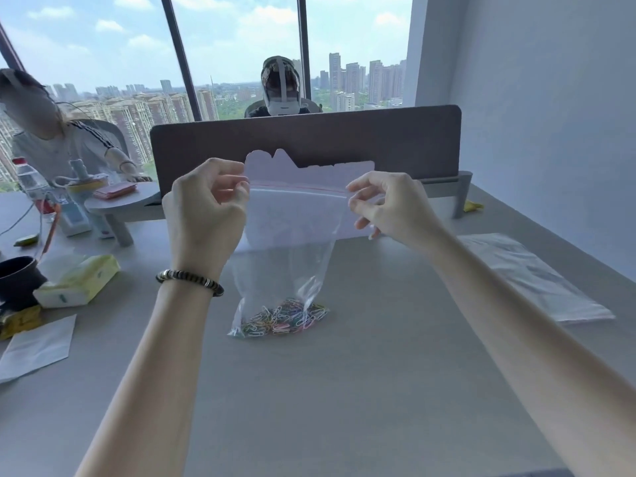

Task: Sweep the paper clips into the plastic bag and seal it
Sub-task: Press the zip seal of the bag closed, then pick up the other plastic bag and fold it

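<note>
While both hands hold the bag up at mid-frame, the scene reads as follows.

Surface: a pale grey counter (361, 390) fills the lower half of the frame, mostly bare in the centre and lower right.

Room: a dark divider panel (309, 139) runs across the middle; behind it are tall windows with a city skyline, and a white wall takes the right side.

Edges: clutter sits along the left edge, with a yellow tissue pack (79, 280), a dark cup (17, 277) and a water bottle (29, 180); a flat spare bag (530, 277) lies at right, well apart from the held one.

Open room: bare counter lies in front of and beside the hanging bag.

Plastic bag (292, 242): clear, with a red zip line near its top, held upright at centre frame, its bottom resting on or just above the counter.

Paper clips (285, 320): many-coloured, heaped inside the bottom of the bag.

Left hand (206, 215): fingers pinched on the bag's upper left corner at the zip line; a beaded bracelet (189, 281) circles the wrist.

Right hand (385, 204): fingers pinched on the upper right corner at the zip line.
</note>
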`<state>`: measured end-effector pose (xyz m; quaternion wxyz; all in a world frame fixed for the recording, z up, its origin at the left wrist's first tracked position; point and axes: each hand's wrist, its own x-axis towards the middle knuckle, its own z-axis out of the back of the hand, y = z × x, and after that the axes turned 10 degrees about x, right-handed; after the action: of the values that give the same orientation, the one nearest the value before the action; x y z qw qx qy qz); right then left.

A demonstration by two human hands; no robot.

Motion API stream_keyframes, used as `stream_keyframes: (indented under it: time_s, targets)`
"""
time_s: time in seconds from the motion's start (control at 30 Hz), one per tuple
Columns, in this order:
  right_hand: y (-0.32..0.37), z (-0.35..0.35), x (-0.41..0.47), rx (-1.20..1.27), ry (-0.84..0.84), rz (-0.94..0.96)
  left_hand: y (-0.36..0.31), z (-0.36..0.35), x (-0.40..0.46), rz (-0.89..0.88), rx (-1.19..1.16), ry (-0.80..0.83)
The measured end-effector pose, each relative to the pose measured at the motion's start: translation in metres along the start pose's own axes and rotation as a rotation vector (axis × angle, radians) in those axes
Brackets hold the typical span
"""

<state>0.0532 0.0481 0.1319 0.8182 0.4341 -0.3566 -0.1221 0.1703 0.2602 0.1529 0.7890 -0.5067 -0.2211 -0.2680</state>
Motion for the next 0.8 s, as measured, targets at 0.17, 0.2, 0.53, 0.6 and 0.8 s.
stream_keyframes:
  time_s: [0.17,0.2,0.53,0.6,0.8]
  targets:
    - [-0.033,0.032,-0.014,0.009,-0.042,-0.084,-0.019,-0.045,-0.023,0.011,-0.097,0.082]
    - [-0.040,0.039,-0.016,0.013,-0.048,-0.107,-0.025,-0.055,-0.029,0.028,-0.130,0.100]
    - [-0.134,0.128,-0.039,0.053,-0.172,-0.360,-0.066,-0.202,-0.084,0.374,-0.441,0.544]
    - [-0.158,0.147,-0.042,0.019,-0.220,-0.406,-0.070,-0.235,-0.093,0.465,-0.461,0.666]
    - [-0.226,0.204,-0.051,-0.324,-0.195,-0.554,-0.075,-0.323,-0.118,0.687,-0.451,1.022]
